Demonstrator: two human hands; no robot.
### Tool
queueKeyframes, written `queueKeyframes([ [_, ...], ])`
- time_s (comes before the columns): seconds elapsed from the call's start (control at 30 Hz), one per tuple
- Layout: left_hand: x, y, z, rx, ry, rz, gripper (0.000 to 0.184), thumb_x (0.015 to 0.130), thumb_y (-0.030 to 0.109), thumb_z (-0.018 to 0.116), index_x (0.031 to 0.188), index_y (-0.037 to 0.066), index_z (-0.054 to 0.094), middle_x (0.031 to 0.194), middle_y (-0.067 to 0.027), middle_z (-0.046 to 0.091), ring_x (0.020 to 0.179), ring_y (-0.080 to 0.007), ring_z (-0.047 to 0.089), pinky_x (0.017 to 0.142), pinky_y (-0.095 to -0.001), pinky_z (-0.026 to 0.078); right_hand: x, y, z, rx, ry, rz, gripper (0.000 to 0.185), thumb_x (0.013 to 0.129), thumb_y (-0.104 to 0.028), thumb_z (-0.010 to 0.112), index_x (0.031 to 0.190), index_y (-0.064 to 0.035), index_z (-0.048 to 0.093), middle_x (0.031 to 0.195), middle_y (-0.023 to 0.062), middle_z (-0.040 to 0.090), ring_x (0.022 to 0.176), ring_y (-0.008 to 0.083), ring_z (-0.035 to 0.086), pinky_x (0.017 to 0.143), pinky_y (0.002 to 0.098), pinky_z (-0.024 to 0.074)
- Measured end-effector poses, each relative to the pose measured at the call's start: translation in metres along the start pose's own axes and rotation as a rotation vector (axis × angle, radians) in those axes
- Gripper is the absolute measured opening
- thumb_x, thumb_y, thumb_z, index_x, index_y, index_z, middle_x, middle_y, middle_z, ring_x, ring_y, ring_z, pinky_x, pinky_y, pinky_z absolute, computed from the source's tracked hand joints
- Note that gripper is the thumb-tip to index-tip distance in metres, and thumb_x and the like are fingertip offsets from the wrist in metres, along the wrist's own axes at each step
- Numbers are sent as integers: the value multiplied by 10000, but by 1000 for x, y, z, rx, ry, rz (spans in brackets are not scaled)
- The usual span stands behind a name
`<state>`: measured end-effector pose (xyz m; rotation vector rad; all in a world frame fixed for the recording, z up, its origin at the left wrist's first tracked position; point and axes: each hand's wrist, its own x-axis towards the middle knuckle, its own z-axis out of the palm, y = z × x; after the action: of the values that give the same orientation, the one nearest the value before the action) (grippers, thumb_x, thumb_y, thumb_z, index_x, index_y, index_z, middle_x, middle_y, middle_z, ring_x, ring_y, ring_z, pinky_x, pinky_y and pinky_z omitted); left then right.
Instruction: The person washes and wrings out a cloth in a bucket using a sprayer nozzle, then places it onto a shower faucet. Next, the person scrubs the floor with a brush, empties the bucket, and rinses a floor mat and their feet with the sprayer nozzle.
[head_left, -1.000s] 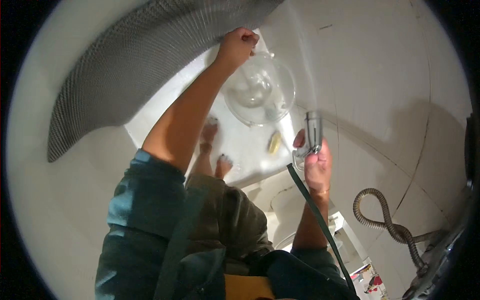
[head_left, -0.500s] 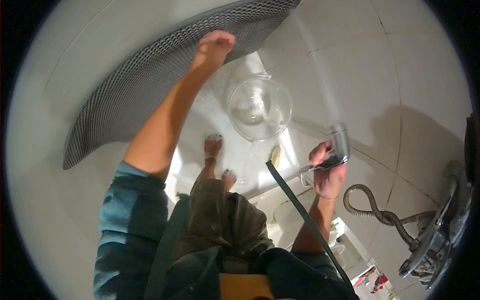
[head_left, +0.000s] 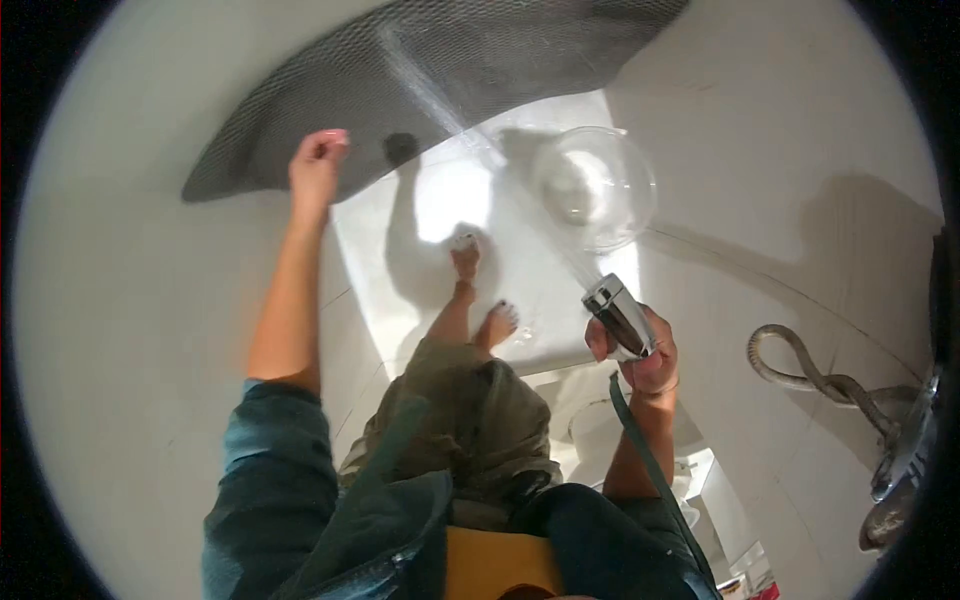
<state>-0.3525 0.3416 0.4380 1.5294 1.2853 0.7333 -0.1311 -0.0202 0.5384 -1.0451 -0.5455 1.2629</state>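
My right hand (head_left: 652, 358) is wrapped round a chrome shower sprayer (head_left: 622, 318), which points up and to the left. From its head a water jet (head_left: 430, 85) runs across to the grey textured mat (head_left: 470, 70). My left hand (head_left: 318, 168) is raised before the mat's lower left edge, fingers curled closed. Whether anything is inside them is hidden, and I cannot tell if the hand touches the mat. A clear round basin (head_left: 640, 205) stands on the floor beyond the sprayer.
My bare feet (head_left: 465, 258) stand on the wet white floor (head_left: 440, 290). At the right wall a twisted metal hose (head_left: 800, 365) loops out beside a chrome tap fitting (head_left: 905, 460). A green strap (head_left: 645, 440) hangs near my right forearm.
My right hand has turned the sprayer leftward, so its jet now strikes the mat instead of running up along the right wall. My left hand has moved left and down in view, still closed.
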Motion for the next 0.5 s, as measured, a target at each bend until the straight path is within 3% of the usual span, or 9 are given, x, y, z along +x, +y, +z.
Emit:
queueKeyframes([
  [0.07, -23, -15, -2, -170, -11, -137, 98, 811, 122, 622, 889, 66, 606, 765, 20, 572, 672, -48, 455, 598, -210, 368, 0, 11, 12, 68, -116, 15, 803, 696, -620, 570, 1133, 50, 500, 784, 80, 545, 675, 138, 506, 587, 260, 383],
  [0.2, -54, -28, -19, -242, 91, -382, 102, 799, 127, 601, 892, 94, 577, 813, 18, 570, 725, -81, 507, 690, -255, 403, 3, 31, 34, 133, -276, 87, 763, 725, -576, 587, 1158, 46, 495, 852, 86, 545, 717, 132, 524, 616, 266, 417],
  [0.33, -68, -39, -61, -190, 120, -436, 111, 796, 129, 588, 903, 106, 567, 846, 11, 574, 779, -101, 537, 727, -277, 406, 8, 48, 48, 131, -250, 181, 800, 706, -583, 602, 1169, 58, 485, 915, 94, 566, 780, 139, 561, 673, 247, 469],
  [0.4, -70, -52, -82, -114, 133, -467, 114, 821, 144, 549, 933, 132, 565, 885, 8, 591, 834, -123, 549, 786, -282, 401, 14, 50, 67, 56, -157, 198, 752, 658, -637, 599, 1016, 22, 548, 759, 74, 557, 629, 128, 494, 539, 248, 383],
  [0.5, -75, -75, -110, -94, 132, -483, 117, 822, 141, 546, 936, 124, 564, 890, 2, 592, 856, -127, 553, 791, -283, 401, 23, 65, 84, -25, -223, 201, 767, 657, -650, 582, 1028, 20, 545, 745, 61, 546, 612, 125, 481, 536, 246, 375],
])
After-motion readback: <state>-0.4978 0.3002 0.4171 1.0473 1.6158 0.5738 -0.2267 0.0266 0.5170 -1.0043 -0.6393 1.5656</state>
